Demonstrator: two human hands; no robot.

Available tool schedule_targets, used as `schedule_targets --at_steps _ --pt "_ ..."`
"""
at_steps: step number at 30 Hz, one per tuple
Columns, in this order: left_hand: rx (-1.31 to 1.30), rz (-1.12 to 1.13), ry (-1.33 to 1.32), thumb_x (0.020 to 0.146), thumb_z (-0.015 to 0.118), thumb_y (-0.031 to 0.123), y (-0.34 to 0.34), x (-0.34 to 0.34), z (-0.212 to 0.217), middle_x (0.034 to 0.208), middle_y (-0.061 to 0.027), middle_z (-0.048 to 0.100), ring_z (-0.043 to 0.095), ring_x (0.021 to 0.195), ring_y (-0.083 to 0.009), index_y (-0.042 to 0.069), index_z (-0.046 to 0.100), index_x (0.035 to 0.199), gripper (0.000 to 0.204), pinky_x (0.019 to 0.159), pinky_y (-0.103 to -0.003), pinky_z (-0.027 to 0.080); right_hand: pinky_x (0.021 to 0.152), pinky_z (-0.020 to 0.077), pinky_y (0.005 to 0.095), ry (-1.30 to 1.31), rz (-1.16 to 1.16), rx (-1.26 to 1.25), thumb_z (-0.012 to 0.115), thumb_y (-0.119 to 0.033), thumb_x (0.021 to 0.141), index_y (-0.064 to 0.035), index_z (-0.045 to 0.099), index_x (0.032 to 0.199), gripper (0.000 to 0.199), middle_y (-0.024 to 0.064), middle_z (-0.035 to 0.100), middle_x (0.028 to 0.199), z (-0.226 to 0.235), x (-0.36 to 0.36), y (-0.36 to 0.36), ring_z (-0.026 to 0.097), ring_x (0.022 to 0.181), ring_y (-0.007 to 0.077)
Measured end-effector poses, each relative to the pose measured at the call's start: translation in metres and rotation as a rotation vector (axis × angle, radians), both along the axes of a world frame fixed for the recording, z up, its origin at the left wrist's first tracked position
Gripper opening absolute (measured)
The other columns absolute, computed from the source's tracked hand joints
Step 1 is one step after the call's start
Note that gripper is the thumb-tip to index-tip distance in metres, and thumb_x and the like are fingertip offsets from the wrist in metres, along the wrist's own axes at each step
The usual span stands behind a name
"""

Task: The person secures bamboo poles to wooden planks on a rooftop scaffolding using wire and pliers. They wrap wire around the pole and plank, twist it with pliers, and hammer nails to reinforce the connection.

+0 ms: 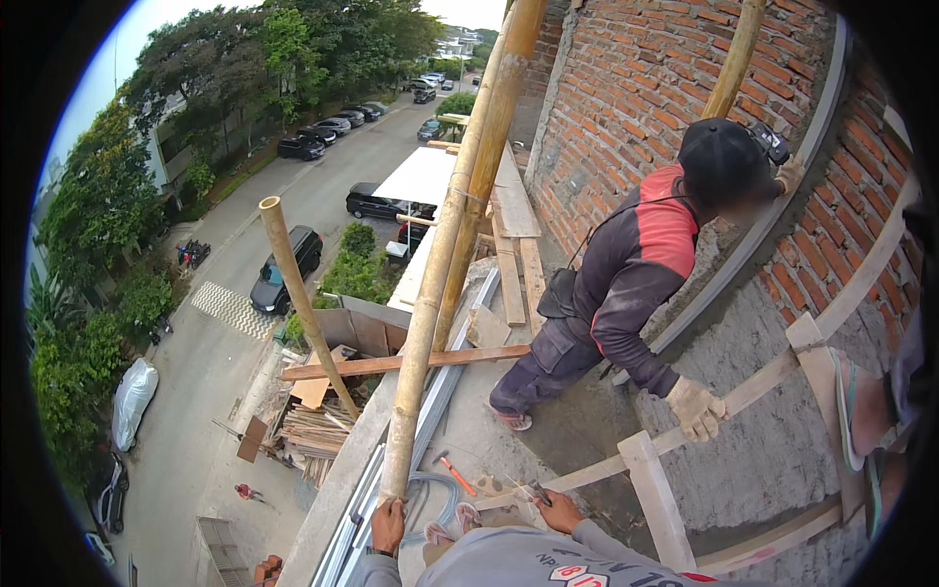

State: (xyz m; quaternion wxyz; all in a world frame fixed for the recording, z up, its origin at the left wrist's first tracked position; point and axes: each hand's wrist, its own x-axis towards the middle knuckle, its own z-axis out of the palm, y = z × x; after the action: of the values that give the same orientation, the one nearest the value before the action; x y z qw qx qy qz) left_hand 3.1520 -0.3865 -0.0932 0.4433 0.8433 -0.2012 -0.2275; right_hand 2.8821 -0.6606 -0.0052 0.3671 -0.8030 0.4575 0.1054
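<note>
Your L hand [388, 525] is gripping the bamboo pole [419, 372] at its visible lower end, next to the metal profiles [445, 389]. Your R hand [559, 512] is curling round a small dark item [537, 495], type unclear, just beside the wooden ladder [653, 494]. For a steady hold, you're wanting fingers & thumb wrapping the pole fully, wt. balanced, feet [469, 517] clear of the grey coil [453, 499] and orange-handled hammer [460, 477]. Co-worker's gloved hand [696, 409] is hanging over the ladder, so be moving your R hand w/o swinging.
</note>
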Motion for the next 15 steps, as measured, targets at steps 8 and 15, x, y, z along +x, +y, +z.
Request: schedule_targets --at_steps 8,15 --pt "0.032 0.234 -0.045 0.099 0.051 0.027 0.021 0.003 -0.029 0.101 -0.0232 0.071 0.068 0.097 -0.0379 0.001 0.07 0.112 0.035 0.086 -0.045 0.051 0.098 0.0464 0.0512 0.125 0.036 0.022 0.057 -0.038 0.096 -0.0085 0.067 0.122 0.04 0.0217 0.068 0.119 -0.021 -0.019 0.006 0.06 0.113 0.0442" --pt "0.389 0.165 -0.018 0.084 0.073 0.054 0.009 0.006 -0.04 0.12 -0.0299 0.065 0.065 0.111 -0.0433 -0.004 0.051 0.137 0.081 0.097 -0.048 0.05 0.095 0.0474 0.0509 0.15 -0.008 0.041 0.059 -0.039 0.095 -0.0076 0.068 0.118 0.04 0.0225 0.069 0.115 -0.035 -0.039 0.022 0.062 0.111 0.0434"
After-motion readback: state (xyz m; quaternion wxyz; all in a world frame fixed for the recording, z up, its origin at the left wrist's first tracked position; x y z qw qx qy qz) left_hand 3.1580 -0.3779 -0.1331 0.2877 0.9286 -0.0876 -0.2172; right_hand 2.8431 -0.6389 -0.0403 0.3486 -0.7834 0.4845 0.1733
